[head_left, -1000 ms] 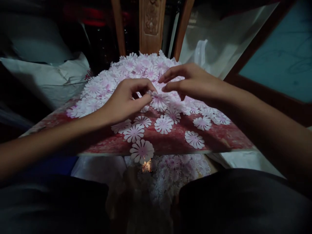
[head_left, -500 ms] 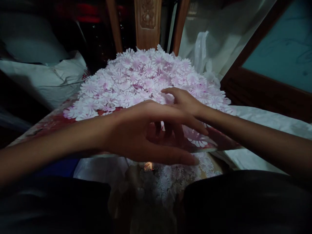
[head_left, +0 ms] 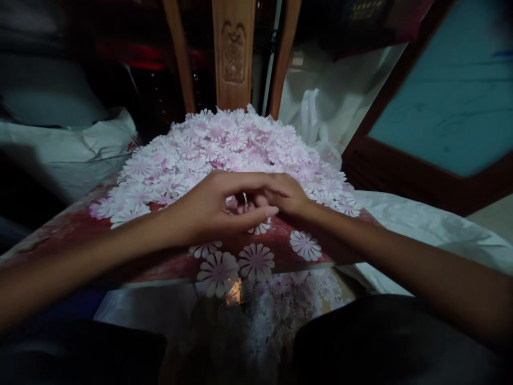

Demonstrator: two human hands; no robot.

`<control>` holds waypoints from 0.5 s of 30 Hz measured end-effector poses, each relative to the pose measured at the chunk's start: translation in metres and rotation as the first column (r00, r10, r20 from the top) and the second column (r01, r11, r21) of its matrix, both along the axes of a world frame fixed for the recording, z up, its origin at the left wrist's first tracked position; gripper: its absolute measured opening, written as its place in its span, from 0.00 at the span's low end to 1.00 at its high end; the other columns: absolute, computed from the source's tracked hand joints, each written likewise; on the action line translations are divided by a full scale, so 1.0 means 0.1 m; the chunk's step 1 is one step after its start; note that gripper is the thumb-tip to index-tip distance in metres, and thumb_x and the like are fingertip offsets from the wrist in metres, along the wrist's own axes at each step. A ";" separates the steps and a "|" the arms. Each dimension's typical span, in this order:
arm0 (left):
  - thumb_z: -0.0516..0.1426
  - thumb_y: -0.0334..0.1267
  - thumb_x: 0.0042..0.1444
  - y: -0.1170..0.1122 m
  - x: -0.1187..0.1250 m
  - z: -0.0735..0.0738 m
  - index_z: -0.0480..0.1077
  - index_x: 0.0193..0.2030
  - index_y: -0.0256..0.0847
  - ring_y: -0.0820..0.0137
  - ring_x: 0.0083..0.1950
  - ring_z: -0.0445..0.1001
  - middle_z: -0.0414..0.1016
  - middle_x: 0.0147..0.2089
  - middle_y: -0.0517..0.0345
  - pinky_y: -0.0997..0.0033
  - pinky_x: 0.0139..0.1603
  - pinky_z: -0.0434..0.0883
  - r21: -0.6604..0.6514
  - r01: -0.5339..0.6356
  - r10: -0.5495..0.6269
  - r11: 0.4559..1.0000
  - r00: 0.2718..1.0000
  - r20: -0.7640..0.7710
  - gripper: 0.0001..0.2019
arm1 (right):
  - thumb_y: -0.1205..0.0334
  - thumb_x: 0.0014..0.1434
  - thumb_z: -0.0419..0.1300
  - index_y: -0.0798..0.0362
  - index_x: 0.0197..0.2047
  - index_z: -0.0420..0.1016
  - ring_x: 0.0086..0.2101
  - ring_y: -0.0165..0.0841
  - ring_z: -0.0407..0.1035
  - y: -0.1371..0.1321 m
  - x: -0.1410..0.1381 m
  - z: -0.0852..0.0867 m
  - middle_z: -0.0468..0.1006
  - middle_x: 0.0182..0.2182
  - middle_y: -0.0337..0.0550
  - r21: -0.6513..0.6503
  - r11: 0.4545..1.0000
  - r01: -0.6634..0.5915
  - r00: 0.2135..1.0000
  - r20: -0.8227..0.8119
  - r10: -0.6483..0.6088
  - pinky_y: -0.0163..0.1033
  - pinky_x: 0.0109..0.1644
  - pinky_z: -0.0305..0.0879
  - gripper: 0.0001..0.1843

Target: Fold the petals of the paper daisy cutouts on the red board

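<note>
My left hand (head_left: 218, 206) is curved over the front of the pile, thumb apart from the fingers, with nothing visible gripped in it. Close against it is my right hand (head_left: 292, 193), its fingers largely hidden behind the left. Behind both hands rises a heap of white-and-pink petal cutouts (head_left: 236, 141) shaped like flowers. Nearer me, loose flower cutouts (head_left: 256, 262) lie by the front edge of the red board (head_left: 168, 262). One flower cutout (head_left: 217, 271) reaches past that edge; I cannot tell whether it rests there or is falling.
Below the edge, more flower cutouts (head_left: 276, 305) lie between my dark-clothed knees. A carved wooden chair back (head_left: 234, 59) stands behind the heap. White sacks (head_left: 72, 155) are at left, white sheeting (head_left: 420, 230) at right, beside a wood-framed teal panel (head_left: 449, 101).
My hands have drawn together, the left pulling back from in front of the right. Several flower cutouts now show along the board's front edge. The camera view has tilted up slightly.
</note>
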State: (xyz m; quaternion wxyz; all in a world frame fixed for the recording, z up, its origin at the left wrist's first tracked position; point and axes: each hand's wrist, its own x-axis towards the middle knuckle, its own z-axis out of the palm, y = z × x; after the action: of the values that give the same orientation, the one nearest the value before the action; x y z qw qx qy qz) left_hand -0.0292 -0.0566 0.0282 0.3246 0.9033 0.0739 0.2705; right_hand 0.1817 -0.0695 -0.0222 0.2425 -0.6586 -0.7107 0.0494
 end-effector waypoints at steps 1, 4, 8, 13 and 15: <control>0.60 0.37 0.58 0.04 0.01 -0.01 0.76 0.49 0.43 0.76 0.32 0.75 0.78 0.31 0.61 0.78 0.34 0.71 -0.049 -0.042 0.043 0.998 0.999 0.031 0.12 | 0.63 0.58 0.59 0.52 0.45 0.81 0.41 0.40 0.74 0.02 0.00 -0.01 0.81 0.41 0.47 0.002 1.000 0.015 1.000 -0.007 -0.015 0.43 0.44 0.66 0.13; 0.59 0.40 0.60 0.19 0.02 -0.05 0.74 0.47 0.40 0.75 0.30 0.74 0.76 0.30 0.59 0.78 0.31 0.70 -0.257 -0.158 0.185 0.953 0.979 0.085 0.11 | 0.64 0.58 0.58 0.53 0.44 0.81 0.37 0.35 0.73 0.05 0.01 0.00 0.81 0.38 0.46 0.047 0.998 0.043 0.999 -0.013 -0.042 0.40 0.42 0.64 0.13; 0.61 0.43 0.57 0.34 0.03 -0.12 0.73 0.43 0.38 0.75 0.32 0.71 0.75 0.32 0.58 0.77 0.34 0.69 -0.354 -0.289 0.348 0.889 0.931 0.113 0.12 | 0.65 0.59 0.57 0.55 0.48 0.79 0.40 0.33 0.72 0.03 -0.01 0.08 0.80 0.43 0.47 0.144 0.989 0.014 0.998 -0.063 -0.005 0.39 0.47 0.64 0.16; 0.61 0.44 0.54 0.53 0.08 -0.26 0.70 0.54 0.42 0.65 0.56 0.67 0.67 0.59 0.52 0.68 0.49 0.70 -0.238 -0.447 0.482 0.862 0.869 0.113 0.21 | 0.65 0.59 0.57 0.56 0.47 0.78 0.37 0.31 0.70 -0.02 -0.09 0.27 0.80 0.41 0.45 0.260 0.964 -0.054 0.992 -0.098 0.082 0.37 0.45 0.63 0.14; 0.63 0.43 0.49 0.60 0.10 -0.31 0.68 0.58 0.45 0.62 0.59 0.65 0.62 0.63 0.51 0.65 0.51 0.69 -0.211 -0.457 0.486 0.864 0.867 0.110 0.28 | 0.65 0.59 0.58 0.56 0.41 0.79 0.35 0.30 0.69 -0.01 -0.12 0.33 0.79 0.37 0.44 0.287 0.954 -0.091 0.986 -0.107 0.127 0.37 0.43 0.62 0.10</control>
State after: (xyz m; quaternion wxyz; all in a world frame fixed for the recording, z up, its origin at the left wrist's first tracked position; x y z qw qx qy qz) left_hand -0.0188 0.0034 -0.0024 0.3326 0.8003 0.2908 0.4054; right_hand 0.1702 -0.0704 0.0110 0.3741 -0.5729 -0.7293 0.0022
